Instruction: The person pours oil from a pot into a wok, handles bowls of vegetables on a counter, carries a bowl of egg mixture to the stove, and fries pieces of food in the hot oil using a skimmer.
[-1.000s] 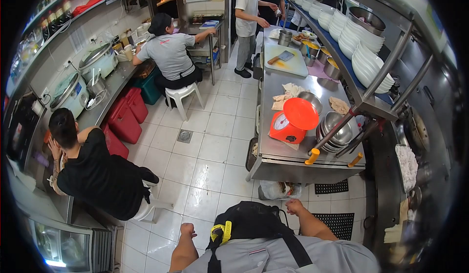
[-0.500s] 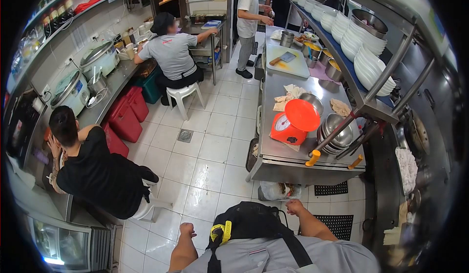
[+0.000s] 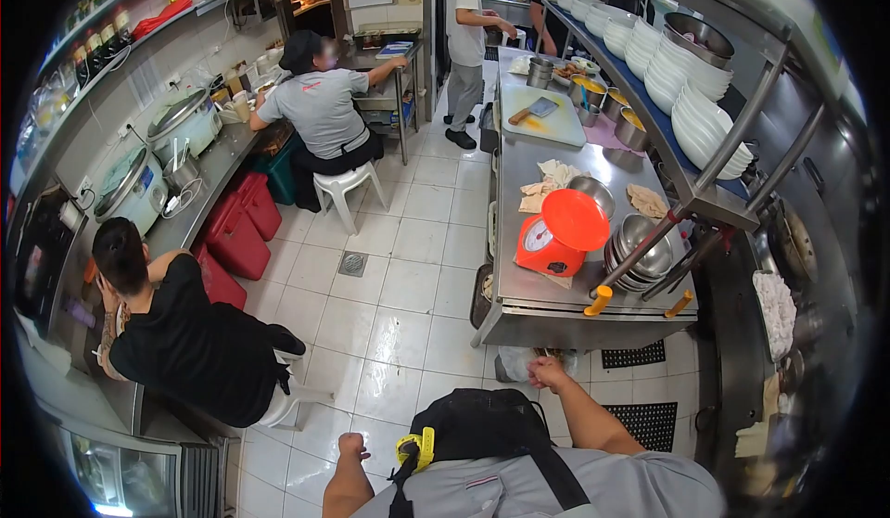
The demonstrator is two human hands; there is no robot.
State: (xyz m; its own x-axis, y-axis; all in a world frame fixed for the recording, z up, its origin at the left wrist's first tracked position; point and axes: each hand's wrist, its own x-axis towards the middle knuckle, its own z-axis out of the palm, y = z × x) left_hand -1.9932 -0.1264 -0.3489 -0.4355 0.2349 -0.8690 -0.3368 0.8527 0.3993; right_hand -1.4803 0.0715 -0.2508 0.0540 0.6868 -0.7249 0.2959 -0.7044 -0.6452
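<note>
My left hand (image 3: 352,446) hangs low in front of me above the tiles, its fingers curled into a loose fist with nothing showing in it. To the right, my right hand (image 3: 549,372) is held out with loosely bent fingers and no object visible in it. In the view it overlaps a clear plastic bag (image 3: 512,364) on the floor under the counter's end; I see no grip on the bag. A black bag (image 3: 477,430) with straps and a yellow tag (image 3: 416,446) sits against my front.
A steel counter (image 3: 547,314) ahead bears an orange scale (image 3: 556,244), metal bowls (image 3: 640,254), and a cleaver (image 3: 533,111) on a cutting board (image 3: 519,128). Stacked white bowls (image 3: 700,138) line a shelf. Seated people (image 3: 199,342) work at left; others stand at the back. Black mats (image 3: 640,425) lie right.
My right hand has moved up and slightly left, over the plastic bag in view. My left hand has shifted slightly down. The standing person at the back has lowered an arm.
</note>
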